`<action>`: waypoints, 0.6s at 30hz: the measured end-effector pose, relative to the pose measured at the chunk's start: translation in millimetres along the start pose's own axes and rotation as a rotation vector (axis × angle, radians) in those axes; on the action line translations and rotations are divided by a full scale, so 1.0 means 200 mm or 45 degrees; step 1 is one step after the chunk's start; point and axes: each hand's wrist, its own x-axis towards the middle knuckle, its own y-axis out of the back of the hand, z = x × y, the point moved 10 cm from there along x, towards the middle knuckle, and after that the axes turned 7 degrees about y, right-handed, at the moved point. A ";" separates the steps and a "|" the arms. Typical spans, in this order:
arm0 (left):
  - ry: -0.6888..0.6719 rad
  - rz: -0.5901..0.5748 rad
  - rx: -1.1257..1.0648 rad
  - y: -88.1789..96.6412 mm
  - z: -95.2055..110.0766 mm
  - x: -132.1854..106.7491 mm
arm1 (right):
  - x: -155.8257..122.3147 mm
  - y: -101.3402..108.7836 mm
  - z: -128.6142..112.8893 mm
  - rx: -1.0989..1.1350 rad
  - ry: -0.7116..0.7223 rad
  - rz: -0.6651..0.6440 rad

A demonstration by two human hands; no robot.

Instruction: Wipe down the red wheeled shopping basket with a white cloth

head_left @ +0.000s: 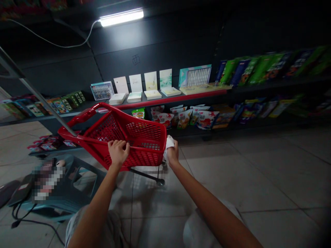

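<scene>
Red cart: the red cart (142,157) stands on the floor, in front of the person and beside the shelf. Its basket is full of little holes, and its handle (82,117) is at the left end.
Left hand: the left hand (118,152) is on the near rim of the basket. Its fingers bend over the edge and hold it; how hard, I cannot tell.
Right hand: the right hand (173,154) is at the end far from the handle. Its fingers are closed around a white cloth (169,142), which touches the end of the basket.
Wheels: a dark wheel (160,182) shows low down, under the basket.
Pole: a long gray pole (49,106) slants down to the cart near the handle.
Stool: a blue-gray stool (66,196) is near the left arm, with blurry things on top that I cannot make out. A black cord (49,223) hangs beside it.
Shelf: behind the cart, the shelf (165,101) has a red edge. Thin books (150,81) stand up on it, with more lying flat in front.
Snacks: shiny snack bags (184,117) sit lower down. Green and blue bags (258,70) stand in a row to the right.
Light: a bright white lamp (121,17) glows above the books.
</scene>
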 end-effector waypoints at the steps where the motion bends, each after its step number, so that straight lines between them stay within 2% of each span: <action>1: 0.032 -0.010 0.007 0.00 -0.01 0.02 | 0.02 0.01 -0.09 -0.165 0.155 -0.040; 4: 0.183 -0.060 -0.060 0.01 -0.04 0.09 | -0.01 -0.08 -0.33 -0.661 0.603 -0.323; 6: 0.268 -0.142 -0.277 -0.01 -0.06 0.16 | -0.06 -0.14 -0.40 -0.901 0.751 -0.509; 9: 0.316 -0.302 -0.886 -0.10 -0.03 0.31 | -0.09 -0.16 -0.43 -1.082 0.813 -0.593; 11: 0.397 -0.313 -1.218 -0.16 -0.02 0.41 | -0.10 -0.17 -0.44 -1.129 0.822 -0.606; 14: 0.513 -0.191 -1.336 -0.24 -0.05 0.52 | -0.10 -0.18 -0.44 -1.191 0.826 -0.629; 18: 0.477 -0.180 -1.310 -0.34 -0.01 0.57 | -0.13 -0.22 -0.45 -1.276 0.852 -0.686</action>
